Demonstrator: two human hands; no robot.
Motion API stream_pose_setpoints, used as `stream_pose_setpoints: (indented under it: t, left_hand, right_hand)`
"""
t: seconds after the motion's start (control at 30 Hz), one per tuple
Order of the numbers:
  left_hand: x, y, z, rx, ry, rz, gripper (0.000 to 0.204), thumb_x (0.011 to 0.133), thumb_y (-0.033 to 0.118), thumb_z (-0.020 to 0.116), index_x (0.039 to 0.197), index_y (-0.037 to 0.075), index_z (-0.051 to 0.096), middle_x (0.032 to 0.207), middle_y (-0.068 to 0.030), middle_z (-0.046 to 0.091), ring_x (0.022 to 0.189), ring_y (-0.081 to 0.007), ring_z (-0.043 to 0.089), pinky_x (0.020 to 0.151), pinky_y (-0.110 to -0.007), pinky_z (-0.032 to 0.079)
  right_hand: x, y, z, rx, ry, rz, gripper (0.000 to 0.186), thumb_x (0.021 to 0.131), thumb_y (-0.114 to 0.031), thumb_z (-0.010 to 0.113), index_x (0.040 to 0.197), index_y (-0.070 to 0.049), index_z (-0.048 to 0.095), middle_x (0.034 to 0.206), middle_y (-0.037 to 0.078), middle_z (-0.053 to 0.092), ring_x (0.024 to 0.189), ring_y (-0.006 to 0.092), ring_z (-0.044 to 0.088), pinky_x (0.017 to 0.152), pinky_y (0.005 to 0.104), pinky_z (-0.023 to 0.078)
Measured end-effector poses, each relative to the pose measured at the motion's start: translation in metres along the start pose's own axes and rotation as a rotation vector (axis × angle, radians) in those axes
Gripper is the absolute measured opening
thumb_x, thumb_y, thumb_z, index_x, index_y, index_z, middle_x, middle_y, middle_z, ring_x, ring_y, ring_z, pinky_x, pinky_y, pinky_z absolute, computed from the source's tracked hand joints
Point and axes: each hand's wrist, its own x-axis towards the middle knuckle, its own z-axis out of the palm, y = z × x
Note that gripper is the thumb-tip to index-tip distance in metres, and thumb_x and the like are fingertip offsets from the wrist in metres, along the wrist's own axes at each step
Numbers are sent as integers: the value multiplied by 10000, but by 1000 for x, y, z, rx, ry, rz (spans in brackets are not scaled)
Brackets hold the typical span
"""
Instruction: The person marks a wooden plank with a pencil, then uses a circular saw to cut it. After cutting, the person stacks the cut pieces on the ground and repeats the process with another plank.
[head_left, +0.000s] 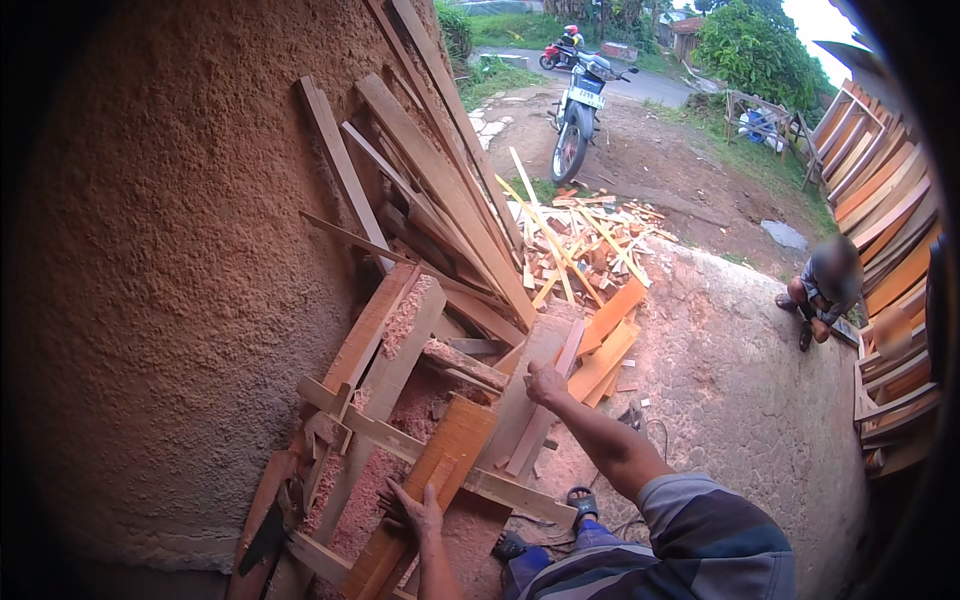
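My left hand [415, 512] lies with spread fingers on the lower part of an orange-brown plank [452, 440]. The plank slants across a pale wooden crosspiece [395, 440] of a rough timber stand. Farther off, my right hand [545, 383] is closed at a narrow reddish wooden strip [536, 425], its fingers curled over the strip's edge. Beneath that strip lies a wide greyish board [512, 410]. What the fingertips touch is partly hidden. A handsaw [265, 540] with a dark blade rests at the lower left of the stand.
Long boards [440, 170] lean on the rough wall [190, 250] at left. Orange offcuts [605, 360] and a scrap-wood heap [600, 240] lie beyond my right hand. A parked motorcycle [575, 120] stands farther off. At right, a person [825, 285] crouches beside stacked planks [890, 240].
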Motion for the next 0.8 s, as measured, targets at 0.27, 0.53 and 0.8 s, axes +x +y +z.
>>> stream_pose_setpoints:
  t: [0.27, 0.53, 0.8]
  left_hand:
    - [10, -22, 19, -56, 62, 50, 1058, 894, 594, 649, 1659, 167, 56, 1699, -243, 93, 1574, -439, -11, 1216, -649, -52]
    - [-1, 2, -3, 91, -19, -27, 1020, 912, 611, 620, 1658, 180, 75, 1707, -213, 93, 1575, -432, -4, 1231, -625, -28]
    - [-5, 12, -9, 68, -30, -13, 977, 930, 586, 614, 1657, 190, 95, 1715, -191, 78, 1573, -434, 18, 1236, -620, -9]
  right_hand:
    - [18, -6, 17, -112, -1, -53, 341, 830, -84, 643, 1170, -97, 650, 1174, 224, 619, 1100, 436, 652, 908, 518, 550]
    - [10, 3, 4, 152, 326, 243, 362, 874, -167, 687, 1226, -123, 614, 1215, 218, 546, 1198, 414, 560, 993, 504, 500]
    - [21, -11, 19, -43, 3, 139, 366, 892, -129, 626, 1255, -103, 587, 1267, 258, 539, 1158, 456, 618, 954, 531, 536]
